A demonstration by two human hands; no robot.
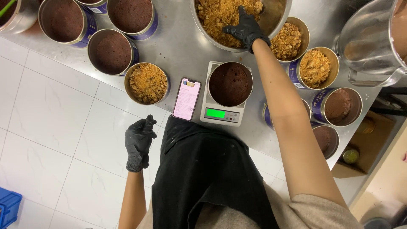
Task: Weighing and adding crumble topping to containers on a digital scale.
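stainless steel counter (182, 46) over a pale tiled floor (55, 127), pretty standard prep kitchen look, seen from straight above.

right hand (246, 29) in a black glove is reaching far across the counter, buried in the big metal mixing bowl (277, 17) of golden crumb mix (214, 17). fingers are curled down into the crumbs like they're closing on a pinch, but i honestly can't tell if anything's actually in the grip since the fingertips are sunk in the pile.

right below the bowl, nearer the body, a small digital scale (222, 113) with a lit green display carries a round tin (230, 83) with a dark chocolatey layer and no crumbs on it. makes sense it sits dead centre between bowl and body, short trip for the hand.

left hand (139, 142), also gloved, hangs off the near edge of the counter over the floor, loosely closed and holding nothing, kept out of the way.

a phone (186, 98) with a pinkish screen lies just left of the scale, face up so it can be read at a glance.

tins are sorted by stage: one crumb-topped tin (147, 83) left of the phone, two more crumb-topped ones (313, 67) at the right beside the bowl, plain dark-filled tins (112, 51) clustered at far left, a few more dark ones (338, 106) at the right edge. a big clear jug (369, 40) sits far right.
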